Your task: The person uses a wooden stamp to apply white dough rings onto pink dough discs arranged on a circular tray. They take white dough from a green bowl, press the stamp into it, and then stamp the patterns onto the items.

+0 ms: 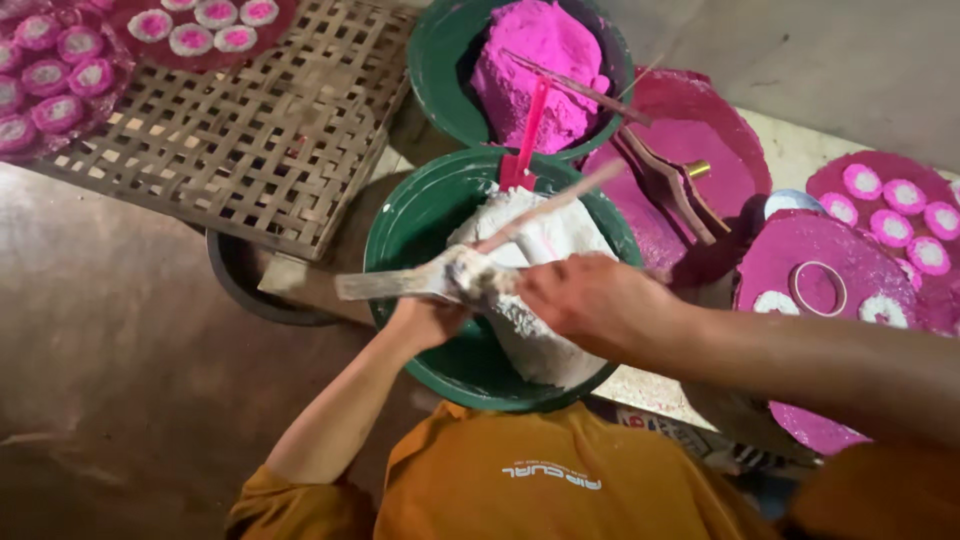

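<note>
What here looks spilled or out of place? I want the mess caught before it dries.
Nothing has tipped. White paste stays in the green basin, though it coats the flat tool and thin stick held by the left hand and right hand.

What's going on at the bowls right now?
A person in an orange shirt works over a green bowl of white paste. The left hand holds a paste-caked flat tool, and the right hand holds a thin stick against it. Behind, a second green bowl holds pink paste. Pink boards on the right and a woven tray on the left carry pink-and-white discs.
</note>
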